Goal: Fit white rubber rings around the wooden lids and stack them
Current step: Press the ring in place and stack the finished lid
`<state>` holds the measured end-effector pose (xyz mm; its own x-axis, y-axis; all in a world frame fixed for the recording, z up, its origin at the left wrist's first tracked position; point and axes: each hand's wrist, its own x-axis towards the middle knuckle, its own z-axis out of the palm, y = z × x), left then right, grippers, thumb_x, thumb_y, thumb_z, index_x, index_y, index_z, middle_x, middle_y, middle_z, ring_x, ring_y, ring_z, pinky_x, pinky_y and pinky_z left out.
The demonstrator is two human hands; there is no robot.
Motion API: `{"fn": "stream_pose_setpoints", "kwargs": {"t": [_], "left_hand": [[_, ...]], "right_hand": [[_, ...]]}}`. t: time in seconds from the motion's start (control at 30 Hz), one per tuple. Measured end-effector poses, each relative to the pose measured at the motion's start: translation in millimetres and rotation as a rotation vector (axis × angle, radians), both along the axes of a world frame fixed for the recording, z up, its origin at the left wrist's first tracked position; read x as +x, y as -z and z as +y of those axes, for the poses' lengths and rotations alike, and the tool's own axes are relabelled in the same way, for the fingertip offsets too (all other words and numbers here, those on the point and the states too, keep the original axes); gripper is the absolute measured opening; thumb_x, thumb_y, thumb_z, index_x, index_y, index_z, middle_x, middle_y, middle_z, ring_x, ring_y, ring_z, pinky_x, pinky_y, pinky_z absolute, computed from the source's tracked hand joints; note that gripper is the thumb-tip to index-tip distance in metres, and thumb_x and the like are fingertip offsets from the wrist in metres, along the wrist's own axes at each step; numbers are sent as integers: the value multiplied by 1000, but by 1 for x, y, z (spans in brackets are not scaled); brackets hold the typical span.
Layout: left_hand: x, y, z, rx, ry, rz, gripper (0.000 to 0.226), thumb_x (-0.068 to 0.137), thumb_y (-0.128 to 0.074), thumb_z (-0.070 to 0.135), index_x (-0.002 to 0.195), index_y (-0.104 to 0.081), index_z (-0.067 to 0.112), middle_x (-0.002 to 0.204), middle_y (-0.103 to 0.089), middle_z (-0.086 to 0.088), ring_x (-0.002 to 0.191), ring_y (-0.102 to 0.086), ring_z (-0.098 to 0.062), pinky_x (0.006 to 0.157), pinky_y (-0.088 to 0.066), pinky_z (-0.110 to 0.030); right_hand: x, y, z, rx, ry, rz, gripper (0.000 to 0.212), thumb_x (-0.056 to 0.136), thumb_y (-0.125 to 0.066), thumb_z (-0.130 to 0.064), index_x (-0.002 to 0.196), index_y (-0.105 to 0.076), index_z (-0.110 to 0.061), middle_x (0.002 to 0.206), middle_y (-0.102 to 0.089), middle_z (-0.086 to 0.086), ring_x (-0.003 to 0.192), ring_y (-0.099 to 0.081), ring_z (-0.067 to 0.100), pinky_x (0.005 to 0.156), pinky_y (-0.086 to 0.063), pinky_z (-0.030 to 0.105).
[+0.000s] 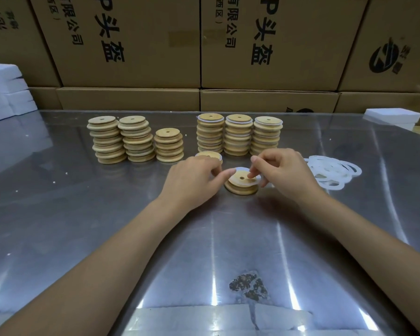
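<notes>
1. While both forearms reached forward over the steel bench [131, 238], the wooden lid [242, 184] being worked lay flat between the two hands, its round face up and its centre hole toward the camera's view; being a disc, it had no long axis to speak of.
2. Around its upper step sat a white rubber ring [245, 170], seated at the far edge; whether it was fully down all round could not be told.
3. From the left, the left hand [194, 180] touched the lid's rim with an outstretched thumb, its other fingers curled loosely and holding nothing plainly visible.
4. From the right, the right hand [284, 170] pinched the ring at the lid's right edge, one fingertip resting by the hole. Judged from this, the right hand was the nearer for pressing the ring home.
5. Just behind the left hand lay one finished lid [210, 155], starting a new stack.
6. Right of the hands lay the loose rings [332, 172].
7. Farthest stood the ringed stacks [238, 134] and, to their left, the bare stacks [134, 139].
</notes>
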<state>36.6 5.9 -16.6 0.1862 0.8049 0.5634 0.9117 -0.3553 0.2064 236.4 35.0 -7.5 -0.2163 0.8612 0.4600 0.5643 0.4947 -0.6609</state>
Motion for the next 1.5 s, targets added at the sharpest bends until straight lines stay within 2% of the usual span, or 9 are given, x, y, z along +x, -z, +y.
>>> {"fn": "stream_pose_setpoints", "kwargs": {"t": [0.1,0.2,0.3,0.43,0.6,0.73,0.93,1.2,1.5], "left_hand": [[1,3,3,-46,28,17,44,86,-47,63,96,-60,22,96,-65,9,92,-59,-16,70,-43,-33],[5,6,4,-132,64,34,60,80,-53,67,122,-52,24,115,-63,9,110,-55,-16,86,-41,-34],[8,10,5,-179,87,57,70,79,-57,64,135,-41,26,122,-62,9,117,-52,-16,88,-37,-32],[7,10,6,-214,153,-47,67,80,-65,54,137,-38,29,121,-62,13,94,-56,-8,74,-38,-27],[6,10,6,-170,232,-148,75,75,-74,45,139,-37,30,120,-57,16,78,-48,-2,79,-49,-34],[5,9,6,-115,291,-234,70,68,-82,38,127,-45,27,106,-46,24,77,-50,-3,76,-50,-31],[7,10,7,-234,290,-611,47,63,-86,35,93,-51,25,96,-56,10,71,-57,-5,65,-49,-19],[2,9,12,-242,264,-737,20,75,-79,23,76,-59,23,83,-60,12,72,-59,-5,64,-45,-18],[8,6,3,-109,270,-718,13,81,-75,23,73,-65,27,77,-67,12,77,-64,-2,69,-52,-19]], "right_hand": [[-1,1,0,61,56,-65,27,91,-55,-31,67,-66,-27,58,-64,-19,57,-59,2,65,-49,32],[0,2,5,2,157,-166,18,89,-55,-44,88,-67,-31,88,-67,-17,85,-59,9,72,-46,32],[2,9,10,-166,133,-293,38,86,-56,-54,108,-66,-24,99,-65,-9,103,-54,15,85,-45,35],[-1,12,11,-239,15,-209,21,85,-64,-43,98,-64,-27,82,-59,-16,83,-55,4,68,-42,24],[-3,10,12,-226,-85,49,20,79,-75,-25,93,-62,-21,94,-67,-6,91,-63,13,83,-50,30],[-5,10,10,-165,-111,164,23,77,-78,-17,89,-60,-25,93,-66,-8,88,-63,11,78,-51,28],[-11,7,4,-21,-165,159,33,76,-77,-7,93,-58,-29,93,-61,-20,89,-60,-4,77,-46,8],[-14,6,-1,38,-215,187,22,79,-73,-6,97,-62,-14,98,-65,-9,92,-65,4,81,-53,22],[-16,10,-1,18,-185,319,17,85,-68,-9,83,-60,-24,90,-69,-3,87,-67,14,80,-54,30]]}}
